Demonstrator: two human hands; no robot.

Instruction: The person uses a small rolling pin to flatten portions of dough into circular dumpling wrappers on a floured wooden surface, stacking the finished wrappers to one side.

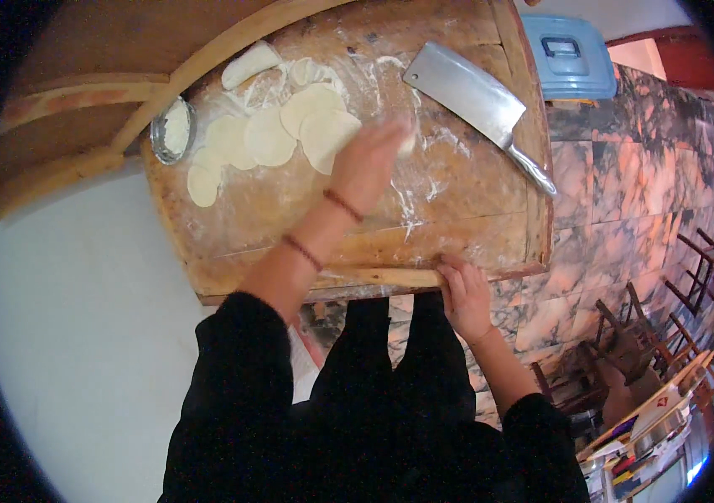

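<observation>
My left hand [374, 154], blurred by motion, is over the floured wooden board [457, 214]. Its fingertips are beside a small pale piece of dough [407, 146]; whether they grip it is unclear. Several thin round dough wrappers [270, 137] overlap to the left of this hand. My right hand [462, 292] holds the right end of a wooden rolling pin [388, 276], which lies along the board's near edge. A thicker roll of dough [251, 65] lies at the back left. The metal cleaver [467, 91] rests at the right, its handle pointing to the board's right edge.
A bowl of white flour [174, 131] stands at the board's left corner. Beyond the right edge is a blue lidded plastic box [567, 58]. Wooden furniture bars [143, 119] border the back left. Dark stools [627, 333] and a cluttered shelf [658, 421] are at the lower right.
</observation>
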